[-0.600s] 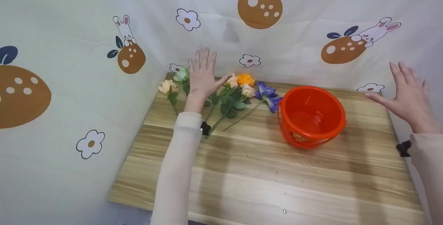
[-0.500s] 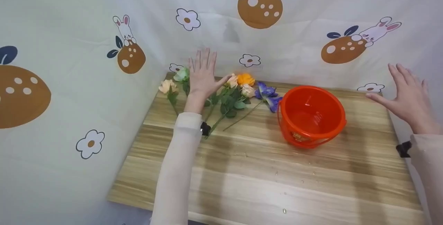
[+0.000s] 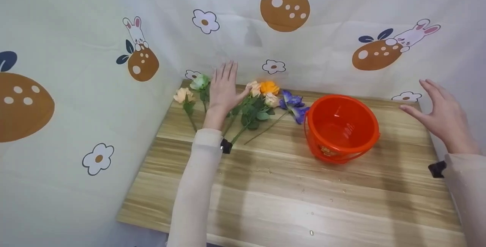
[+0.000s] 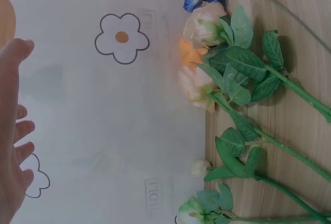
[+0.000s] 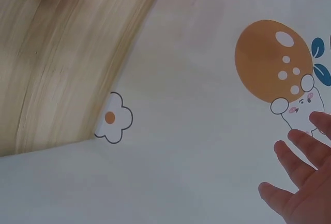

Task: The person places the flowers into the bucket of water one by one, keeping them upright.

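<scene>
My left hand (image 3: 224, 90) is held over the flowers at the table's back left, fingers straight and thumb out, holding nothing. Around it lie a green rose (image 3: 199, 82), a peach flower (image 3: 183, 95), an orange flower (image 3: 269, 87) and a purple-blue flower (image 3: 293, 104), on green stems. In the left wrist view, pale peach roses (image 4: 205, 25) lie with their leaves to the right of the hand. To the right of the red bucket (image 3: 341, 152), my right hand (image 3: 444, 116) hovers at the table's right edge, thumb spread from the fingers, nothing in it.
The wooden table (image 3: 281, 197) carries a few small drops near its front. A white cloth (image 3: 322, 49) printed with rabbits and fruit hangs behind the table and on its left. Each wrist wears a small black camera (image 3: 226, 146).
Both hands have come down slightly toward the table. The right hand has also shifted a little to the left. The flowers and bucket have stayed in place.
</scene>
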The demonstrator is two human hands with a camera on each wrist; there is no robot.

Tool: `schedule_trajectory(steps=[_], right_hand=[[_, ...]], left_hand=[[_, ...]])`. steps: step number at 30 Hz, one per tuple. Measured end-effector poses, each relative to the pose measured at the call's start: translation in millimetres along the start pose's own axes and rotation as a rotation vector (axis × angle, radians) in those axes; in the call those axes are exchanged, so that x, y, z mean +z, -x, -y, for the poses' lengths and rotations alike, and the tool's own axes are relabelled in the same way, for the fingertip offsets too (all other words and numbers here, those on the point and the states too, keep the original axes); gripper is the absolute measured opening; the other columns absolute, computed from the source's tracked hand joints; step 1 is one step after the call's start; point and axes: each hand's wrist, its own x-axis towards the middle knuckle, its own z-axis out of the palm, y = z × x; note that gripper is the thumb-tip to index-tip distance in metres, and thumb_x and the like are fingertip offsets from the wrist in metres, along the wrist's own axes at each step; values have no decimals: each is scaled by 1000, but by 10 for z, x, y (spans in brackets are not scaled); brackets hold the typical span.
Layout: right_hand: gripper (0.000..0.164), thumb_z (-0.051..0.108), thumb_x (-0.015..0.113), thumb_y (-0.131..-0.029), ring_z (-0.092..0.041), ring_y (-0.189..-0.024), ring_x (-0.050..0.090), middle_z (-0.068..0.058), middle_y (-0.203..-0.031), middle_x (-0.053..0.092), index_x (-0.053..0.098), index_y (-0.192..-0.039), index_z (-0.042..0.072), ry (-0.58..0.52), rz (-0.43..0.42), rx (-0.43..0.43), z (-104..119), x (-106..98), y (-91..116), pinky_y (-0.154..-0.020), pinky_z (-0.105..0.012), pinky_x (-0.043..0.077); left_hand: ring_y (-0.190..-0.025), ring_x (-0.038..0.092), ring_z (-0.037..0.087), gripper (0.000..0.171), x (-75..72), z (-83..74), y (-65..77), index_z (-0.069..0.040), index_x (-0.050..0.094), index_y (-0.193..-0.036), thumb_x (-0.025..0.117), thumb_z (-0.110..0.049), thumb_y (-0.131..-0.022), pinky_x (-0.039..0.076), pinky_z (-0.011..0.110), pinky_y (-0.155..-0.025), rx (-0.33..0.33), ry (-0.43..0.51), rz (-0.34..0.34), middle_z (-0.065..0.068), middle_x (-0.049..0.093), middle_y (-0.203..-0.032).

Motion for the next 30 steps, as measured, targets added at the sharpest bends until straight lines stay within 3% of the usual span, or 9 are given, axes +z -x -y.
schedule_trajectory(steps=[7,21,30], right_hand=[[88,50,69,-89,-51,-142,30,-24,-159,31,28,-157,13,-26,10,-4,8,88,54,-109,-74,25],[84,44,72,-89,-50,-144,30,-22,-158,35,31,-157,14,-142,30,-42,12,274,147,-111,-73,23],[86,44,71,-90,-49,-146,25,-21,-161,29,26,-158,17,-173,70,-36,47,403,215,-112,-75,19]], left_hand=[[-154,20,28,89,84,18,44,-11,21,-159,46,-67,-94,11,44,-128,20,34,-48,9,25,-166],[-149,33,30,81,250,23,134,-9,30,-156,55,-56,-95,22,41,-126,25,151,-50,10,34,-161],[-138,48,31,88,405,-6,202,-12,16,-160,54,-58,-95,42,44,-114,-22,194,15,14,45,-153]])
